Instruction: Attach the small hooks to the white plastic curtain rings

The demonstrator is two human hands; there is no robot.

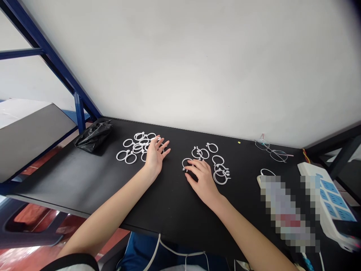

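Note:
My left hand (155, 156) is palm up with its fingers spread, at the right edge of a loose pile of white rings (130, 157). It partly hides the rings behind it, and nothing shows in its grasp. My right hand (201, 177) reaches over a single white ring (184, 162) at the left of a second group. Its thumb and fingers are apart, with fingertips over or touching that ring. More white rings (220, 177) with small protruding ends lie just right of this hand, some overlapping. Another white ring (213, 148) rests farther back.
A crumpled black plastic bag (94, 136) lies on the black table (93, 184) at far left. Glasses (275, 152) stand near the wall at right. A blurred phone-like item (284, 210) with cables and a white power strip (328, 203) occupy the right side. Blue metal bars (56, 67) slant up at left.

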